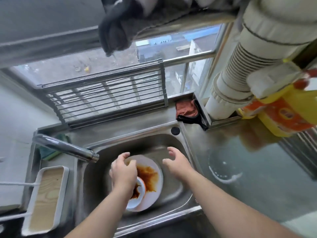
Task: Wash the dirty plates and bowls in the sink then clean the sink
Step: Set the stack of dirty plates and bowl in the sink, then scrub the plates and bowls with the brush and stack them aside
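Observation:
A white plate smeared with brown sauce lies in the steel sink. A small white bowl, also stained brown, sits on the plate's near edge. My left hand hovers over the plate and bowl with fingers loosely curled, holding nothing that I can see. My right hand is just right of the plate above the basin, fingers spread and relaxed, empty. The tap reaches in from the left; no water runs from it.
A wire drying rack leans behind the sink. A red cloth lies at the back right. A green sponge sits behind the tap. A white tray stands on the left. The wet right counter holds a yellow bottle.

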`<state>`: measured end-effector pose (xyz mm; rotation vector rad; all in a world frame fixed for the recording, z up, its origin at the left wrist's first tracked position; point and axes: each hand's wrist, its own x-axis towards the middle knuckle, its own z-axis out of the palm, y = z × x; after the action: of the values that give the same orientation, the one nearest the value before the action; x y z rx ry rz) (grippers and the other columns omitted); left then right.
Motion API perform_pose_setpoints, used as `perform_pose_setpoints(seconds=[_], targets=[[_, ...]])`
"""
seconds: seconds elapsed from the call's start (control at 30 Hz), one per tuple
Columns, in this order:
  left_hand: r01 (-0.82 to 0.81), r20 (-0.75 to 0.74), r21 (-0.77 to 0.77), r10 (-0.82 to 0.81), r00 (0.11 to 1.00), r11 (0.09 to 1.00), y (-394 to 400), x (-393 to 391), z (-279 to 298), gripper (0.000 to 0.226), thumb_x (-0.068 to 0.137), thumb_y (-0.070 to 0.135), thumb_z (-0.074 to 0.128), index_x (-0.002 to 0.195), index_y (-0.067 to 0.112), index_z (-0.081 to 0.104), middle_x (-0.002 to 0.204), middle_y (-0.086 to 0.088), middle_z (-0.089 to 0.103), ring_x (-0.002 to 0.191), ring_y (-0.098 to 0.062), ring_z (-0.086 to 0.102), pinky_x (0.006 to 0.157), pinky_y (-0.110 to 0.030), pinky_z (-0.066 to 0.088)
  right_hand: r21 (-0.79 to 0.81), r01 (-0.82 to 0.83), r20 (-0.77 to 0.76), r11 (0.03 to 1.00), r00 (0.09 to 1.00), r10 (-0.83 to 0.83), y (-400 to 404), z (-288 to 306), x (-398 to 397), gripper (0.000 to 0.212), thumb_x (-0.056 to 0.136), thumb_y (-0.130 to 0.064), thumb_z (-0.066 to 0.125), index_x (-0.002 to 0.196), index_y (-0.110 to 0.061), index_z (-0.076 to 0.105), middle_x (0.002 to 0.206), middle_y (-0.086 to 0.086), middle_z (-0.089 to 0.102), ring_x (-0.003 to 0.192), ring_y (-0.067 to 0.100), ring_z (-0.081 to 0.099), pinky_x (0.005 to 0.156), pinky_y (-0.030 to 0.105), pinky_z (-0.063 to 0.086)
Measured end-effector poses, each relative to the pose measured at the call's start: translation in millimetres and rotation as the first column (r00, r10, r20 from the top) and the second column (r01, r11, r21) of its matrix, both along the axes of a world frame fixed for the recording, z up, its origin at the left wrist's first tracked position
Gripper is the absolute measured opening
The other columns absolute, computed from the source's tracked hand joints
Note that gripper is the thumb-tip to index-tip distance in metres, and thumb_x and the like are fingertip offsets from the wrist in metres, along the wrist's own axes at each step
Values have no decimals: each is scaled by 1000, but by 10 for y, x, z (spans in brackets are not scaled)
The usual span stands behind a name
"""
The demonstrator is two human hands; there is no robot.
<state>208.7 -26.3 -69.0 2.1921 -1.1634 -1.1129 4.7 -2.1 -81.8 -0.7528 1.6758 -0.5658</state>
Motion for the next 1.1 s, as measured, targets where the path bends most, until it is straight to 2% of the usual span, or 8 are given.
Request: perform_pose_setpoints(seconds=[0.17, 0.3, 0.43, 0.53, 0.6, 0.77, 0.9, 1.1], targets=[[328, -466, -18, -298, 833, 944, -33, -1482, 605, 26, 79, 18, 69, 104, 26, 69, 94, 2, 70, 81, -17, 63, 67, -21, 50, -156, 306, 10, 939, 951, -308, 265, 681, -1270, 32, 94, -2, 62, 111, -28, 66, 119, 6, 70, 89, 18, 68, 73, 35, 54], [536, -579, -7, -440, 687, 844, 72, -2624, 931, 31, 86, 13, 70, 114, 24, 71, 105, -3, 72, 73, -14, 59, 58, -24, 47, -267, 446, -232, 854, 831, -506, 712, 1327, -2456, 24, 93, -12, 68, 106, -33, 67, 102, -1, 72, 86, 21, 68, 74, 37, 53], [587, -577, -31, -494, 650, 809, 152, -3528, 1159, 41, 86, 21, 71, 125, 32, 68, 104, 11, 75, 74, -4, 64, 70, -23, 52, -449, 539, -392, 713, 599, -699, 920, 1700, -3407, 31, 87, -27, 77, 113, -32, 62, 101, -1, 68, 80, 17, 65, 64, 31, 46], [628, -560, -13, -526, 640, 778, 133, -3960, 1285, 54, 80, 35, 67, 133, 40, 61, 123, 15, 68, 111, -8, 64, 106, -38, 51, -394, 433, -467, 811, 665, -583, 831, 1708, -3859, 66, 86, -36, 81, 143, -35, 48, 128, -3, 52, 100, 15, 62, 83, 35, 51], [651, -544, -30, -559, 626, 758, 113, -4116, 1348, 46, 89, 31, 67, 133, 42, 56, 127, 16, 63, 122, -11, 58, 113, -41, 46, -340, 428, -408, 837, 735, -541, 689, 1713, -3995, 72, 88, -40, 81, 150, -33, 45, 137, -4, 47, 115, 18, 57, 90, 35, 52], [641, -492, -8, -561, 666, 768, 63, -4181, 1312, 51, 83, 37, 66, 132, 45, 58, 136, 13, 62, 124, -20, 61, 113, -48, 48, -296, 430, -303, 853, 805, -511, 530, 1703, -3971, 23, 99, -41, 69, 112, -26, 59, 109, 3, 68, 81, 13, 64, 58, 27, 46], [626, -476, -19, -558, 680, 779, 46, -4107, 1255, 59, 91, 26, 71, 145, 39, 54, 126, 10, 67, 126, -30, 62, 99, -37, 53, -363, 508, -188, 781, 781, -595, 746, 1659, -3882, 12, 96, -42, 73, 101, -32, 68, 98, 1, 74, 84, 19, 72, 72, 45, 62], [756, -529, -145, -696, 486, 638, 41, -3787, 1297, 89, 79, 17, 91, 146, 52, 43, 117, 26, 72, 111, -2, 69, 95, -34, 60, -340, 424, 70, 839, 902, -427, 1170, 2028, -3836, 23, 91, -29, 82, 103, -12, 72, 101, 18, 69, 94, 34, 74, 83, 58, 63]])
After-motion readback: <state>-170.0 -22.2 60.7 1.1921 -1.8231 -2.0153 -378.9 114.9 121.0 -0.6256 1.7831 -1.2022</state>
